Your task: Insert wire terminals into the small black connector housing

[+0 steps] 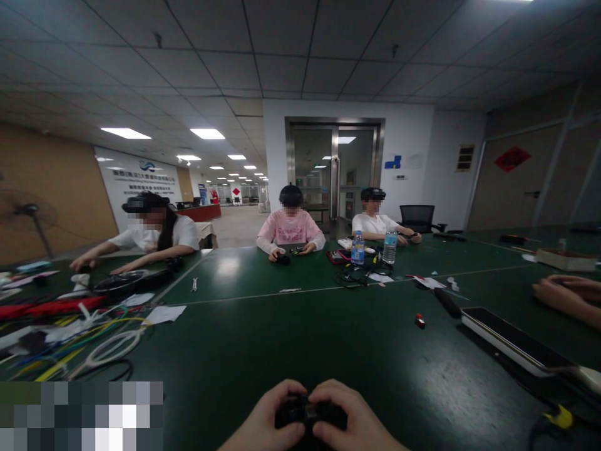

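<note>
Near the bottom centre of the head view, a small black object (307, 413) is held between my two hands, over the green table. My left hand (270, 416) curls its fingers and thumb round the left side of it. On the right side, my right hand (350, 413) grips it in the same way, with the fingertips of both hands close together at the middle. What exactly the black object is, I cannot make out; the fingers cover part of it.
Cables (113, 347) and papers cover the green table (225, 351) on the left. A small red item (419, 321), a phone-like device (516, 341) and bottles (357, 248) lie or stand rightward. Several people sit around; another person's hands (570, 294) are at right.
</note>
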The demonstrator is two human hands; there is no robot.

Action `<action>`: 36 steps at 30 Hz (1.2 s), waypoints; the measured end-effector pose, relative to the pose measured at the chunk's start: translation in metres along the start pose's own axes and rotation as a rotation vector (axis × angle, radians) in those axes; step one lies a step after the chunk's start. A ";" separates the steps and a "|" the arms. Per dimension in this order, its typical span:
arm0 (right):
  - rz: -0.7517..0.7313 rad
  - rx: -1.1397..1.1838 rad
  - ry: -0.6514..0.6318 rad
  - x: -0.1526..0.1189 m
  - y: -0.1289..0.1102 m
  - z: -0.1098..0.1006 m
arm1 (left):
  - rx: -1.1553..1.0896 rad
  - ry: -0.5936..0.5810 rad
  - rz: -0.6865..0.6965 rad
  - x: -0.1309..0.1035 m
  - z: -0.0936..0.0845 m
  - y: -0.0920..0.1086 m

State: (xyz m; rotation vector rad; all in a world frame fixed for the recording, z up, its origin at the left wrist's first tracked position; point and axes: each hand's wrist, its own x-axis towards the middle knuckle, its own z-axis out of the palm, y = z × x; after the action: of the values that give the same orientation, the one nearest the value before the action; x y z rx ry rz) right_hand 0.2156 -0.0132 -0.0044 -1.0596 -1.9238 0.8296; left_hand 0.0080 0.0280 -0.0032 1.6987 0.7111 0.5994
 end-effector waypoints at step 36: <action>0.112 0.056 -0.025 0.001 -0.014 -0.008 | -0.013 0.037 0.005 -0.002 0.001 0.006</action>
State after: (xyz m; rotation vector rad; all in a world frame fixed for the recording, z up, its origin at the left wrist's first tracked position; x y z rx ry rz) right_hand 0.2167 -0.0170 0.0116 -1.1360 -1.8648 0.9577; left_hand 0.0081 0.0251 0.0029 1.6817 0.7281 0.6392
